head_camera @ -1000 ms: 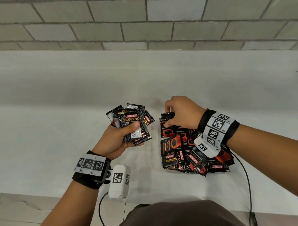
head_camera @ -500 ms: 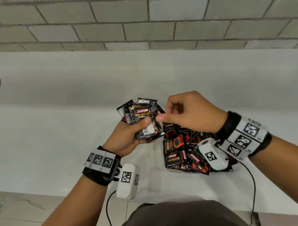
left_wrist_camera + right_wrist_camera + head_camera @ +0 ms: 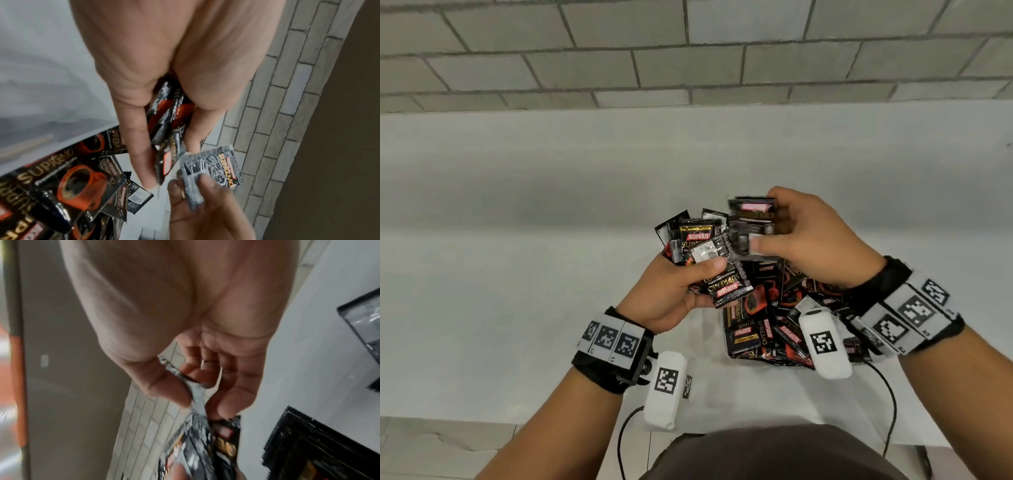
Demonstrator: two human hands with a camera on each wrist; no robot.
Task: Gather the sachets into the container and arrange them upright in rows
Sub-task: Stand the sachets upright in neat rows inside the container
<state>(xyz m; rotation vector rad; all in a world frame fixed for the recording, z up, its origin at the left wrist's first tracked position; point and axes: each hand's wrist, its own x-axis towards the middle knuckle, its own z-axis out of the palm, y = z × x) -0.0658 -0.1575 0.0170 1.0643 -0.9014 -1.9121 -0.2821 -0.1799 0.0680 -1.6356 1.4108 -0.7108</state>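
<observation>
Grey block wall (image 3: pixel 688 51) backs a white counter (image 3: pixel 517 274), where loose sachets (image 3: pixel 760 329) lie heaped at lower centre-right of the head view; whether a container sits under them I cannot tell. No upright rows show, so most of the task looks undone. At frame centre the left hand (image 3: pixel 671 294) clamps a fanned bundle (image 3: pixel 698 246) under its thumb. Just right, the right hand (image 3: pixel 804 246) pinches a single sachet (image 3: pixel 753 222) between thumb and fingers, beside the bundle.

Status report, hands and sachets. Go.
Left hand grips fanned bunch of sachets. Right hand pinches one sachet. Loose pile on table; nothing blocking.
</observation>
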